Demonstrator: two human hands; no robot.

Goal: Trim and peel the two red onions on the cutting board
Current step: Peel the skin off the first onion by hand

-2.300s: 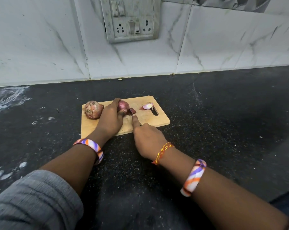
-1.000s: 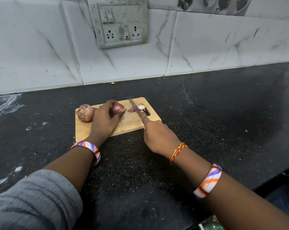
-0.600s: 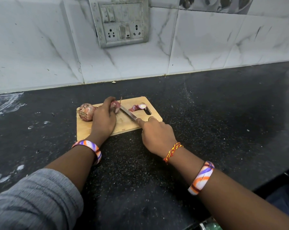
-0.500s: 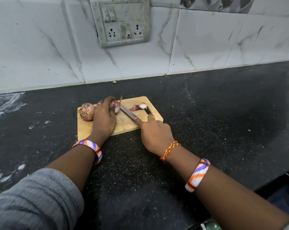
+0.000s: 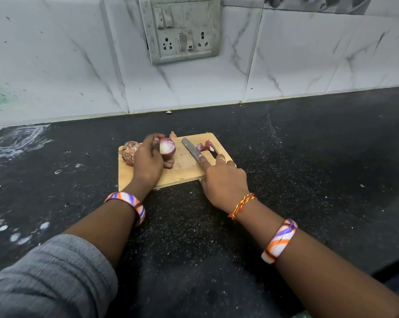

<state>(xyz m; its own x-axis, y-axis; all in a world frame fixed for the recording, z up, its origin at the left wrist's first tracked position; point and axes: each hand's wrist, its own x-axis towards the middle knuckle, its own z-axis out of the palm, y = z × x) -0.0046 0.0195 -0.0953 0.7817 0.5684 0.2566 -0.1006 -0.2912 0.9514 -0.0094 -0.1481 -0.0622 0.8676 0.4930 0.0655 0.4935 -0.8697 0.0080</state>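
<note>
Since half a second ago the knife has drawn off the trimmed onion, whose white cut face now shows. On the bench, the cutting board carries both onions: left hand fingers wrap the trimmed one, the untrimmed onion just behind; right hand grips the knife beside the scraps. No readable writing.

trimmed onion: red, cut white face showing, held on the cutting board at mid-rear | whole onion: papery skin, roots on, lying at board's left edge | cut-off pieces: back right corner
</note>
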